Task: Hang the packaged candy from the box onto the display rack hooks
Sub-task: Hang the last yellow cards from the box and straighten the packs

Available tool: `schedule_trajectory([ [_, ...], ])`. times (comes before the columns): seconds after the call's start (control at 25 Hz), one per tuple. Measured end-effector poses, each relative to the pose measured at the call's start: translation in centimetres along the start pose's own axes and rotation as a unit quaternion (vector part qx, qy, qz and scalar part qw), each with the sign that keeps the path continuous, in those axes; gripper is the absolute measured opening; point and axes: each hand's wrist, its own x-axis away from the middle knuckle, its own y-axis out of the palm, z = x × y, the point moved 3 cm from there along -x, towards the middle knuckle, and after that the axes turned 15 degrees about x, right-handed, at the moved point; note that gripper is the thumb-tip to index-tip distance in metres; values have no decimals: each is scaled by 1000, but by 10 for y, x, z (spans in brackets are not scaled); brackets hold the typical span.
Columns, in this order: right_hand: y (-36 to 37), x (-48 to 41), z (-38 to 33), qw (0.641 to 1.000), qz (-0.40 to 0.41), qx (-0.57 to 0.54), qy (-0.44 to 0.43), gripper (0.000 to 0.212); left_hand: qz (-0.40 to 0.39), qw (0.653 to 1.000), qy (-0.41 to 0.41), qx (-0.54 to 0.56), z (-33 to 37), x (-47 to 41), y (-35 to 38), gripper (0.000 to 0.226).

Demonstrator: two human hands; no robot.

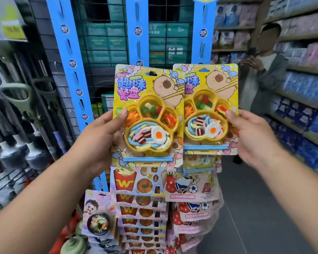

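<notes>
Thumb-pinched in my left hand (99,138) is one capybara candy card (149,85), in my right hand (253,136) a second card (215,83); I square each hang slot (151,73) to the blue rack strip (139,39) before pushing.

Light: we log bright, even indoor light, source out of view; shadows soft and faint, the left side dimmer. Glare: faint sheen on the blisters of the left candy pack (149,125) and right candy pack (209,114). Focus: we find both packs sharpest; shelves (301,99) and lower hanging packs (141,208) smear. Distortion: blue rack strips (72,61) lean toward the edges.
</notes>
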Motion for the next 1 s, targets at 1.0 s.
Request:
schedule_trajectory([
  [1.0, 7, -61, -20, 999, -41, 26, -17, 11, 18, 999, 26, -19, -15, -14, 28, 26],
])
